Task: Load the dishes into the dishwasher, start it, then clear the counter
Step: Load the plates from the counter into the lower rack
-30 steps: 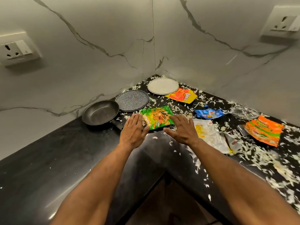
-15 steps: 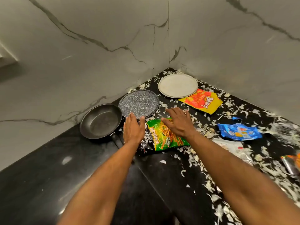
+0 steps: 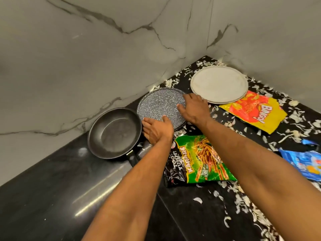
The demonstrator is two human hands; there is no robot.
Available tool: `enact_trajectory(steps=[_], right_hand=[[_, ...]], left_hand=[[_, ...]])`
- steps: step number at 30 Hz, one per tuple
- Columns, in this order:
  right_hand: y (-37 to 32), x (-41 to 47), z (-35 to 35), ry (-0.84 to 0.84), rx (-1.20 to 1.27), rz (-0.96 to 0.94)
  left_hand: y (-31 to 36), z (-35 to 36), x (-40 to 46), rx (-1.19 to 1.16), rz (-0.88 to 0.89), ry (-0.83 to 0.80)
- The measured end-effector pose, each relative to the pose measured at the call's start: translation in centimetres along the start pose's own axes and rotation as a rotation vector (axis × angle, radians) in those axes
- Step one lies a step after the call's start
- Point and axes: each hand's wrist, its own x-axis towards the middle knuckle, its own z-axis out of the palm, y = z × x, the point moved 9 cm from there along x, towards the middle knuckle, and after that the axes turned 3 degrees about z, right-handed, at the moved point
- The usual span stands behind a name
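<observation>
With both hands, the left hand [image 3: 156, 130] and the right hand [image 3: 194, 108], laid spread on the rim of the speckled plate [image 3: 159, 105] (lying flat on the worktop [image 3: 52, 197] between frying pan [image 3: 112, 133] and white plate [image 3: 218, 84]), neither grip looks closed yet, so a hasty lift could slip.

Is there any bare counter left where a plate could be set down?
Yes: the black counter in front of the frying pan, left of the green snack bag, shows nothing on it. From that bag rightward, wrappers and white shreds crowd the surface, up to the white plate.
</observation>
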Motion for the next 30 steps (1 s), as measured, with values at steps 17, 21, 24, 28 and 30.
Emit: enact_trajectory(steps=[17, 21, 24, 28, 30], right_hand=[[4.6, 0.0, -0.1, 0.015, 0.692, 0.553], [4.3, -0.4, -0.1, 0.004, 0.755, 0.533], [4.3, -0.9, -0.5, 0.031, 0.759, 0.535], [4.9, -2.0, -1.6, 0.118, 0.742, 0.557], [5.2, -2.7, -2.3, 0.163, 0.717, 0.568]], left_hand=[[-0.2, -0.3, 0.8, -0.194, -0.163, 0.114], [-0.1, -0.8, 0.7, -0.255, -0.189, 0.124], [0.0, -1.0, 0.3, -0.309, -0.186, 0.129], [0.8, -1.4, -0.6, -0.346, -0.153, 0.130], [1.3, -1.6, -1.0, -0.361, -0.137, 0.128]])
